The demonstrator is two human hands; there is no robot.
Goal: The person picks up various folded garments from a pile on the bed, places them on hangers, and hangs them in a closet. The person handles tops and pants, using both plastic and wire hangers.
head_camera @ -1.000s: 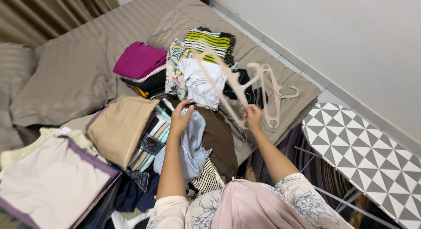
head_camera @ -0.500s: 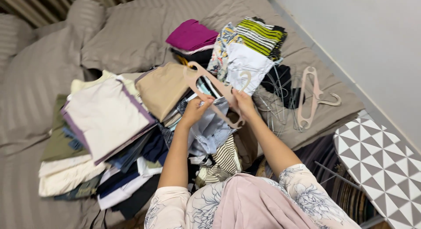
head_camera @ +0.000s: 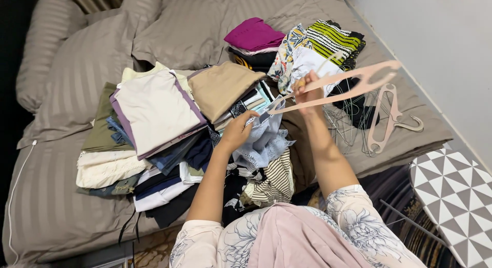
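2 hands work over the bed [head_camera: 66, 206]: right hand [head_camera: 307, 88] pinches a pink plastic hanger [head_camera: 353, 83] pointing toward 2 o'clock; left hand [head_camera: 238, 132] grips a pale-blue lace garment [head_camera: 264, 142].

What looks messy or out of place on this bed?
The folded stacks are fairly tidy, but a tangle of wire hangers lies loose on the bed beside a pink hanger. The clothes near the left hand, a light blue lacy garment and a striped one, are crumpled, not folded.
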